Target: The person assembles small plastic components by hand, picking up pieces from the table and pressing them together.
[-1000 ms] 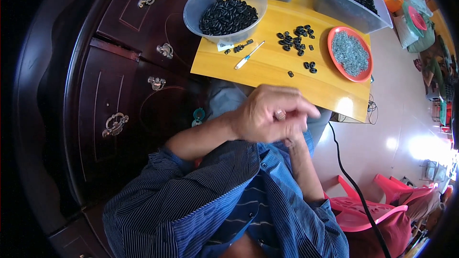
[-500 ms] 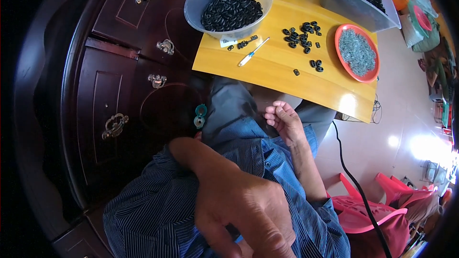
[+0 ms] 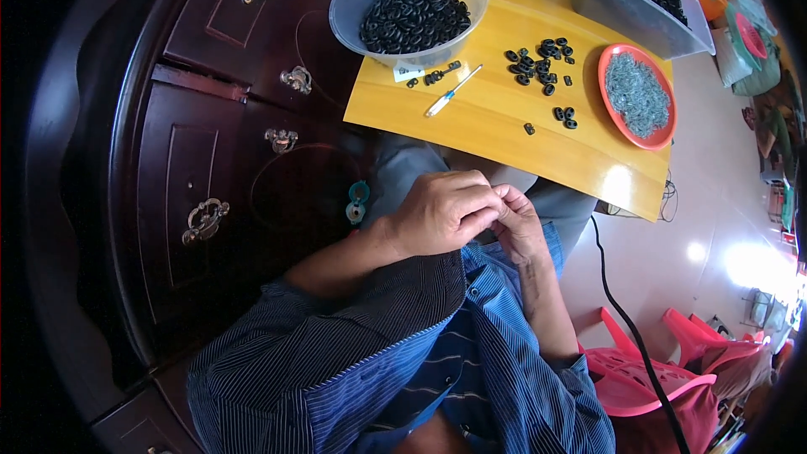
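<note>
Above my lap, in front of the table's near edge, my two hands meet at the fingertips. My left hand (image 3: 444, 213) is closed, its thumb and forefinger pinched together against the right fingers. My right hand (image 3: 521, 231) is likewise pinched, palm turned inward. Whatever lies between the fingertips is too small or hidden to make out. Beyond them on the yellow table (image 3: 403, 113) are a loose group of small black oval parts (image 3: 542, 63), a trio of the same parts (image 3: 566, 117) and a single black piece (image 3: 530, 129). A screwdriver (image 3: 454, 91) with a pale handle lies to the left.
A clear round tub (image 3: 336, 13) of black parts stands at the far left, and a clear bin (image 3: 647, 25) of black pieces at the far right. Small clear pieces fill a red plate (image 3: 670, 130). Dark drawers (image 3: 189, 176) rise on the left; pink chairs (image 3: 647, 378) stand lower right.
My left hand has moved from close to my chest up and forward to meet my right hand. The right hand stays nearly in place. The view has shifted slightly.
</note>
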